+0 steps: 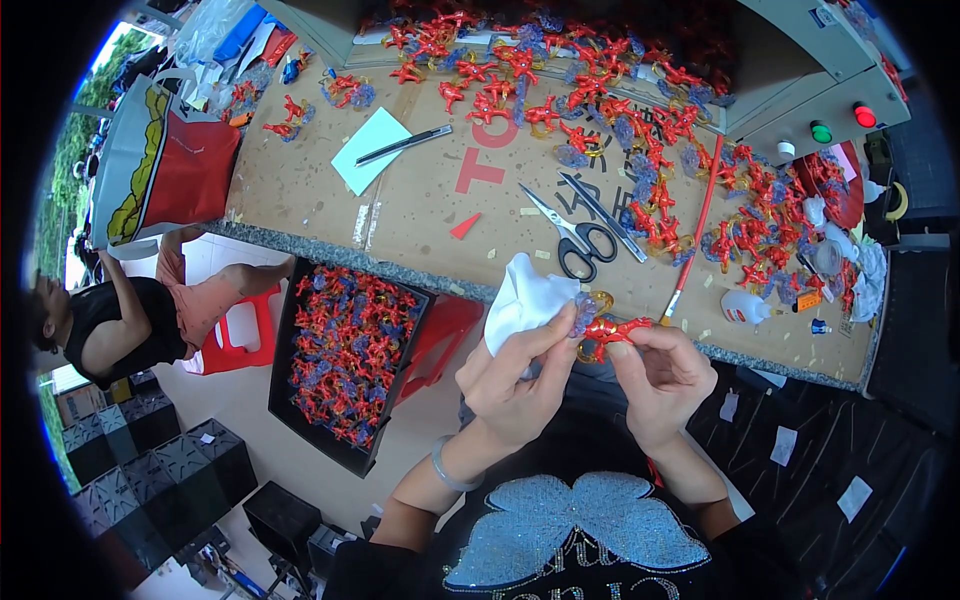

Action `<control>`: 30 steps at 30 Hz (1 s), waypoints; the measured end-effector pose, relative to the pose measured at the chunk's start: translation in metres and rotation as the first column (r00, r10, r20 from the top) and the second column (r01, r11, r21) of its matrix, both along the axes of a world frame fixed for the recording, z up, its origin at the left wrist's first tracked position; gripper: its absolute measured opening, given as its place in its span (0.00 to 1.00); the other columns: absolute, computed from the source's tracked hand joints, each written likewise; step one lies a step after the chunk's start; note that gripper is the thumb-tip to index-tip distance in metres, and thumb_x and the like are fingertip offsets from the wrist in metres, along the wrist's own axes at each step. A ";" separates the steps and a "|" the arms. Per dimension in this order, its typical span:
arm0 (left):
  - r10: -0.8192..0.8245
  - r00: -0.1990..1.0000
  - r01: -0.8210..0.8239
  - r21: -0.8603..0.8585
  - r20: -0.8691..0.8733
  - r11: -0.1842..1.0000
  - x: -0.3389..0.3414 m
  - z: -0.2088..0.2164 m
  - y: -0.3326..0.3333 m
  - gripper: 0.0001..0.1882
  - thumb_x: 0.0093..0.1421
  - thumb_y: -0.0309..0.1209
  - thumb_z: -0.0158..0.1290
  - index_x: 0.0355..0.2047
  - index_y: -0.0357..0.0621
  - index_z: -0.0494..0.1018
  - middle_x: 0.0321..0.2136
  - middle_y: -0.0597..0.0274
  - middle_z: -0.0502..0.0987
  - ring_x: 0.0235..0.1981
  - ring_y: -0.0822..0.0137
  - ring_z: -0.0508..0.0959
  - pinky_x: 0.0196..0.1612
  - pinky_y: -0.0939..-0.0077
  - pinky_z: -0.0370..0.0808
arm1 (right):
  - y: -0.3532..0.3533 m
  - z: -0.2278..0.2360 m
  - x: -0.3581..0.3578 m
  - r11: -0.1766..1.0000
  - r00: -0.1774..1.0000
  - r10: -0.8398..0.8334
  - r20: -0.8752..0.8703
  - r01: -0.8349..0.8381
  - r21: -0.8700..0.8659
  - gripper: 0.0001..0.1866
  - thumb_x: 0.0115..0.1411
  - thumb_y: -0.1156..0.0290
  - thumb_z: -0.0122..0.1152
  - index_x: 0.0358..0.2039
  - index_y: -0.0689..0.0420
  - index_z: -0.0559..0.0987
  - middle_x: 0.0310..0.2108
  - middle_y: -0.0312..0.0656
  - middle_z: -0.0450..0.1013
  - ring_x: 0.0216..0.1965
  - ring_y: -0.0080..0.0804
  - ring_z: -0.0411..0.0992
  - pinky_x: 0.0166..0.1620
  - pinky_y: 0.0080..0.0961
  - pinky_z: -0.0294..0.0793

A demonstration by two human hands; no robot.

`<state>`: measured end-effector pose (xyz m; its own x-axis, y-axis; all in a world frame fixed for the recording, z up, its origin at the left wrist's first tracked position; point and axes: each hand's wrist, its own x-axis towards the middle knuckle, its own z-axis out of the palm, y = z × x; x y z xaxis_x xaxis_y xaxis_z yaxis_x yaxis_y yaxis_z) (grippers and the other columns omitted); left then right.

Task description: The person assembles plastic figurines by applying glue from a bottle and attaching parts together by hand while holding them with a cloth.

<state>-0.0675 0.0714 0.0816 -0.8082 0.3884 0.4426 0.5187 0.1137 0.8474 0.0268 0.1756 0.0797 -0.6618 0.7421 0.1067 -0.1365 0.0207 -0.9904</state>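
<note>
Close to the table's front edge, a small glossy red plastic figurine (618, 331) with purple and yellow see-through parts is held between my two hands. My left hand (518, 392) is closed, pinching its purple end, with a white cloth (530, 300) bunched against the fingers. From the other side, the thumb and fingers of my right hand (662, 384) pinch the red part. Just beyond the hands lie black-handled scissors (572, 235) with parted blades and tweezers (606, 218). A red-handled brush (697, 230) lies to their right.
Many similar figurines (660, 185) cover the table's back and right, reaching into a metal housing with buttons (821, 131). A cutter knife (405, 145) rests on pale paper (368, 150). A white bottle (744, 306) stands right. Left below, a black crate (388, 418) holds figurines; another person (120, 315) sits beyond.
</note>
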 end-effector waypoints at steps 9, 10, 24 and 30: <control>0.010 1.000 -0.010 -0.001 -0.014 1.000 -0.001 -0.002 0.000 0.11 0.49 0.17 0.61 0.35 0.33 0.80 0.26 0.59 0.81 0.21 0.79 0.73 0.23 0.88 0.67 | 0.000 -0.001 -0.001 1.000 1.000 0.002 0.002 -0.002 0.026 0.09 0.50 0.88 0.65 0.33 0.69 0.78 0.30 0.46 0.77 0.32 0.26 0.75 0.36 0.20 0.74; 0.009 1.000 -0.009 0.016 -0.023 1.000 -0.001 -0.002 0.001 0.11 0.49 0.17 0.61 0.35 0.33 0.80 0.26 0.58 0.81 0.21 0.79 0.73 0.23 0.88 0.67 | 0.000 0.000 -0.002 1.000 1.000 0.002 -0.004 -0.002 0.028 0.09 0.50 0.88 0.65 0.33 0.69 0.78 0.29 0.46 0.77 0.32 0.26 0.75 0.36 0.20 0.74; 0.006 1.000 -0.006 -0.027 0.020 1.000 0.001 0.003 -0.001 0.13 0.46 0.16 0.63 0.35 0.33 0.80 0.29 0.53 0.81 0.26 0.69 0.81 0.30 0.80 0.76 | -0.001 0.002 -0.002 1.000 1.000 -0.002 0.000 0.002 0.019 0.09 0.50 0.88 0.65 0.33 0.69 0.78 0.29 0.45 0.77 0.31 0.25 0.75 0.36 0.19 0.73; 0.007 1.000 -0.006 -0.031 0.017 0.999 0.002 0.003 -0.001 0.13 0.47 0.17 0.63 0.35 0.33 0.80 0.29 0.53 0.81 0.27 0.68 0.81 0.30 0.80 0.76 | 0.000 0.000 -0.001 0.999 1.000 -0.004 -0.012 0.005 0.041 0.09 0.50 0.88 0.66 0.33 0.69 0.78 0.29 0.45 0.77 0.31 0.25 0.75 0.35 0.19 0.73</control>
